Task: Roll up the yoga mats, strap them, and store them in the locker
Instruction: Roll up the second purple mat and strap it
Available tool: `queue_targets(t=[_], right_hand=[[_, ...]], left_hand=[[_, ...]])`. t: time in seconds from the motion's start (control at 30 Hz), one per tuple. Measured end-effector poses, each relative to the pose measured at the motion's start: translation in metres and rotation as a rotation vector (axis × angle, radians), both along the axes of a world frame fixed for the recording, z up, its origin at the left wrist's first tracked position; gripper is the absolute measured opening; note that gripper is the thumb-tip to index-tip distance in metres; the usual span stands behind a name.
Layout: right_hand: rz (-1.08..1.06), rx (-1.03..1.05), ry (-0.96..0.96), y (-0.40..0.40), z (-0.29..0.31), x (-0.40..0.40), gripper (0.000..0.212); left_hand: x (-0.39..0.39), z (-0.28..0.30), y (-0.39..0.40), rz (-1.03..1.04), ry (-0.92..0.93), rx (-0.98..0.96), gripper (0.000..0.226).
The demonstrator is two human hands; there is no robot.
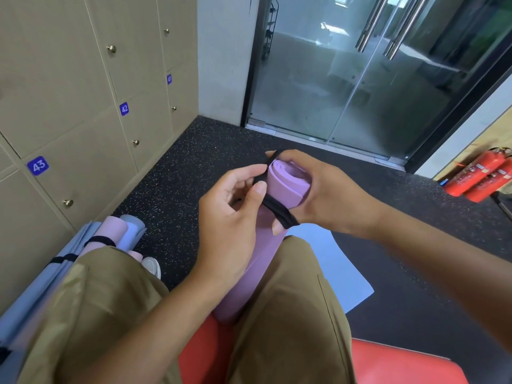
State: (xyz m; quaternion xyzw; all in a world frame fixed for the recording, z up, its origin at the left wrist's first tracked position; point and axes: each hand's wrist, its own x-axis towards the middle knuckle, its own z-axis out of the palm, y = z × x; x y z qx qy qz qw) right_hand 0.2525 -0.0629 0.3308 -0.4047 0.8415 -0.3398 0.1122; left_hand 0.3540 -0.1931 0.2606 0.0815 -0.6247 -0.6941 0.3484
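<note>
The purple rolled mat [249, 259] is mid-strapping: your right hand [318, 189] grips its end, your left hand [235, 206] pinches the black strap [279, 210]; next, slide it down.

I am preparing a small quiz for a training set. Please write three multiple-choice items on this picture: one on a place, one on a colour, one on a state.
1. Where do the already strapped mats lie?
A. On the person's left, by the lockers
B. Against the glass door
C. On the fire extinguishers

2. What colour is the strap being put on the held mat?
A. White
B. Black
C. Red

3. What is the state of the mat in the hands?
A. Flat on the floor
B. Folded in half
C. Rolled up

Key:
1 A: the strapped mats lie by the lockers.
2 B: the strap around the purple mat is black.
3 C: the left hand and right hand hold it rolled, its spiral end showing.
</note>
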Motion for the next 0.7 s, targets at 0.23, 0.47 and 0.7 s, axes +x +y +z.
queue_targets(t=[0.23,0.47,0.7], right_hand=[[-0.076,-0.104,-0.137,0.007,-0.012,-0.003,0.087],[0.007,-0.292,-0.397,0.012,-0.033,-0.002,0.076],[0.017,-0.160,-0.308,0.018,-0.058,-0.001,0.060]], left_hand=[[0.000,-0.006,0.000,0.022,-0.022,0.010,0.024],[0.004,-0.014,0.002,0.043,-0.047,0.005,0.021],[0.010,-0.041,0.003,0.040,-0.115,-0.016,0.025]])
